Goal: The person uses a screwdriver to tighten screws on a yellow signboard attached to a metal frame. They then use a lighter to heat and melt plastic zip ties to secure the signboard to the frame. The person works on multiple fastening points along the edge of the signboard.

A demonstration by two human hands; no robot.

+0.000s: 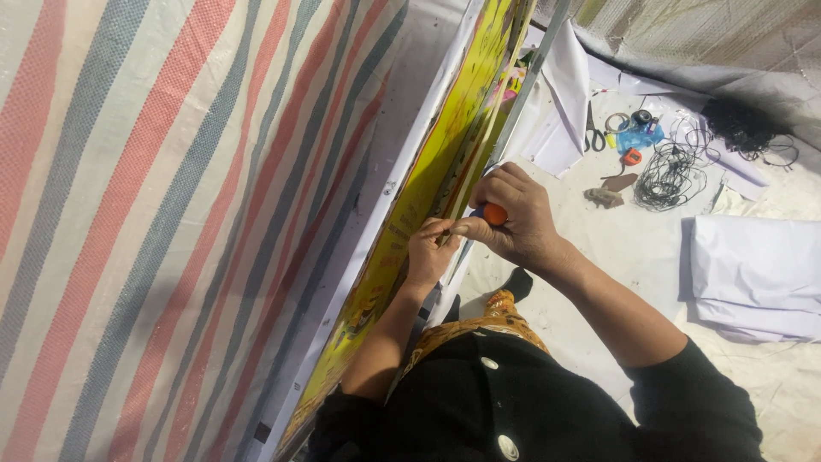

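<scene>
Orange-handled tool (494, 214) sat clamped in the right hand (518, 221), pressed against the yellow banner's (416, 198) edge. Left hand (430, 248) pinched that same edge just beside it, fingers together. Scissors (593, 130) lay well right of the banner.

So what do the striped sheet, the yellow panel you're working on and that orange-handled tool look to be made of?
Striped sheet: looks like woven plastic tarpaulin, matte; a fine mesh weave shows in the bands. Yellow panel: probably printed vinyl or film, glossy, with a white backing edge. Orange-handled tool in the right hand: handle looks like smooth plastic; its tip is hidden by the left hand.
</scene>
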